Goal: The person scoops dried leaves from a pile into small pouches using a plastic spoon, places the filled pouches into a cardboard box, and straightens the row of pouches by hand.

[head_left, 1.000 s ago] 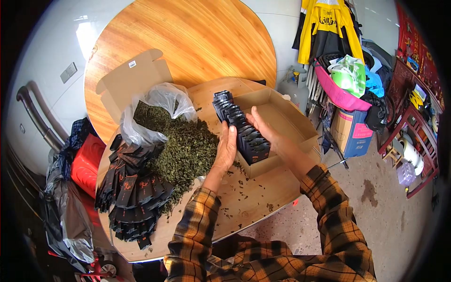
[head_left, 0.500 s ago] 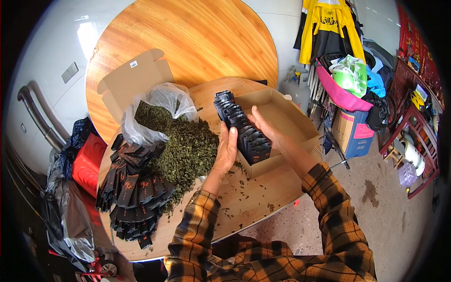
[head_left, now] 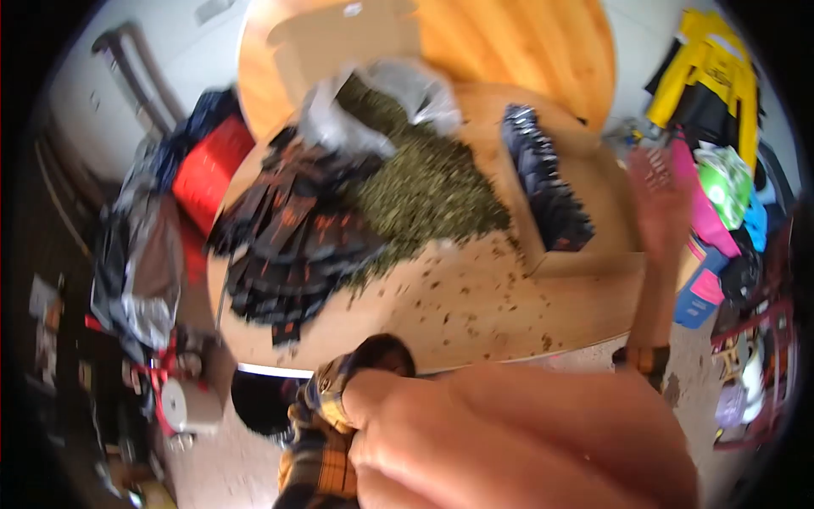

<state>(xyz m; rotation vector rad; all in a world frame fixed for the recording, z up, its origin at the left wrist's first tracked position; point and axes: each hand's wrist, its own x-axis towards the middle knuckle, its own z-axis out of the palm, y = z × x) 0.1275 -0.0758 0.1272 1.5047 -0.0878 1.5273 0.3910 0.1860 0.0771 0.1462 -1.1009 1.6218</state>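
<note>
A row of black packets (head_left: 547, 182) lies along the left side of the open cardboard box (head_left: 606, 187), with neither hand on it. My left hand (head_left: 526, 433) looms large and blurred close to the camera, over the table's front edge; its fingers are hidden. Raised at the box's right edge is my right hand (head_left: 661, 182), smeared by motion, so I cannot make out its fingers. Dried green leaves (head_left: 432, 182) spill from a clear plastic bag (head_left: 331, 119) onto the round table (head_left: 415, 318). More black packets with orange print (head_left: 297, 229) are fanned out left of the leaves.
Leaf crumbs are scattered over the table front. An opened cardboard flap (head_left: 339, 47) stands behind the bag. A red stool (head_left: 212, 170) and plastic bags (head_left: 148, 271) are at the left. To the right are a pink basin (head_left: 708, 204) and a blue carton (head_left: 702, 288).
Both hands have come off the packet row, which stays in the box. My left hand has moved back toward the camera, the right one to the box's right edge. The view has shifted.
</note>
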